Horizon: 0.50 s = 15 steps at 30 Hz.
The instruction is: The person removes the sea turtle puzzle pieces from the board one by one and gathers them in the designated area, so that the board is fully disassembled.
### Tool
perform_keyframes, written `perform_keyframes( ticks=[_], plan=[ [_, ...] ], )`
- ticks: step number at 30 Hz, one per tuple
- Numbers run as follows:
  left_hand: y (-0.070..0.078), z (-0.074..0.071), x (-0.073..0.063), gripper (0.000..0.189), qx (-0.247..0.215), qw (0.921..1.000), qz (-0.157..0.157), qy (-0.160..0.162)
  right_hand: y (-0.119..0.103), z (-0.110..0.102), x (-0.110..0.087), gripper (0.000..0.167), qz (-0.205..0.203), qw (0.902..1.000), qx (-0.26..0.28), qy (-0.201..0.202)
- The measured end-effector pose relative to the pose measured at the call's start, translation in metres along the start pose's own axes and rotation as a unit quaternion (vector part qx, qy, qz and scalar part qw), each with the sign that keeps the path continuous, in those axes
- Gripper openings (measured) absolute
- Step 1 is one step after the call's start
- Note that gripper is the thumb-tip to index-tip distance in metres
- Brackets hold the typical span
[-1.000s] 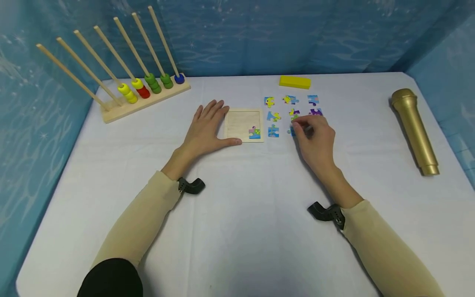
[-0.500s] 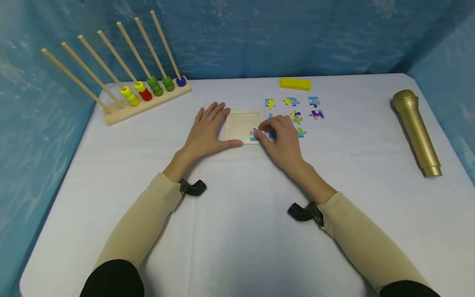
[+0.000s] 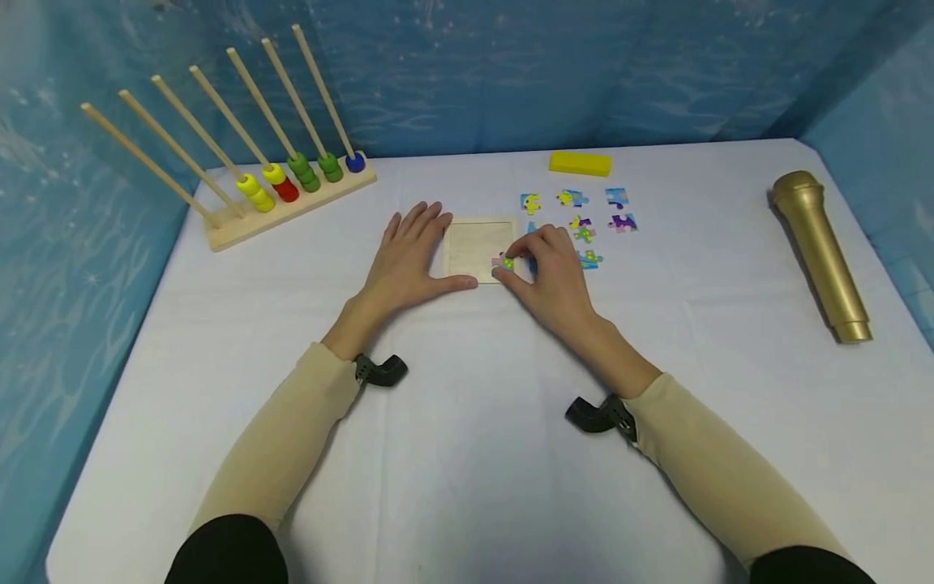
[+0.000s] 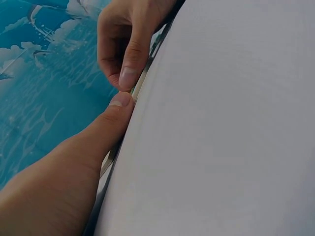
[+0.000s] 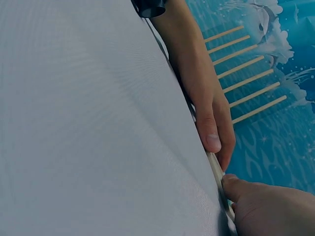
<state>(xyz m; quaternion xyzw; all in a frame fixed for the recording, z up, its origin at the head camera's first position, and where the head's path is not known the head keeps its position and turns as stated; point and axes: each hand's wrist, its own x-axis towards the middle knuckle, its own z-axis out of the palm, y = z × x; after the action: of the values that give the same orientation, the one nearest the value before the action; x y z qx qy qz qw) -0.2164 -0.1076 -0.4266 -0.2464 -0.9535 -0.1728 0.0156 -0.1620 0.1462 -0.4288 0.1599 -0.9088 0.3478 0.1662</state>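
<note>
A small square wooden puzzle tray (image 3: 473, 242) lies in front of me, its floor mostly bare. My left hand (image 3: 405, 264) rests flat at its left side, fingers spread and thumb along the near rim. In the tray's near right corner sits a puzzle piece (image 3: 506, 262) with pink, green and blue print. My right hand (image 3: 554, 276) pinches this piece between thumb and index finger. Loose puzzle pieces (image 3: 623, 223) lie in rows to the right, some partly hidden behind the right hand. Both wrist views show the tray edge-on, so the piece is hardly visible there.
A wooden bead abacus (image 3: 292, 199) with tall rods stands at the back left. A yellow block (image 3: 580, 163) lies by the far edge. On the right is a gold microphone-shaped object (image 3: 820, 255). A white cloth (image 3: 467, 454) covers the table; blue curtains hang behind.
My right hand has moved left from the loose pieces to the piece in the tray's corner, its thumb shifting to the near side. The left hand has stayed in place.
</note>
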Motion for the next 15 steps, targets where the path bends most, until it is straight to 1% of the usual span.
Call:
perform_keyframes(
  ticks=[4,10,15],
  plan=[
    [0.0008,0.001,0.0003,0.111,-0.004,1.0,0.002,0.002,0.0005,-0.0003,-0.0001,0.033,0.006,1.0,-0.003,-0.004],
    [0.0,0.0015,0.0,0.111,-0.002,1.0,0.0,0.002,-0.0009,-0.0003,0.0021,0.036,0.022,0.9994,-0.005,-0.026],
    [-0.0004,0.0008,0.0001,0.112,0.002,1.0,0.0,0.002,-0.0019,-0.0011,0.0032,0.037,0.025,0.9993,0.004,-0.026]
  ],
)
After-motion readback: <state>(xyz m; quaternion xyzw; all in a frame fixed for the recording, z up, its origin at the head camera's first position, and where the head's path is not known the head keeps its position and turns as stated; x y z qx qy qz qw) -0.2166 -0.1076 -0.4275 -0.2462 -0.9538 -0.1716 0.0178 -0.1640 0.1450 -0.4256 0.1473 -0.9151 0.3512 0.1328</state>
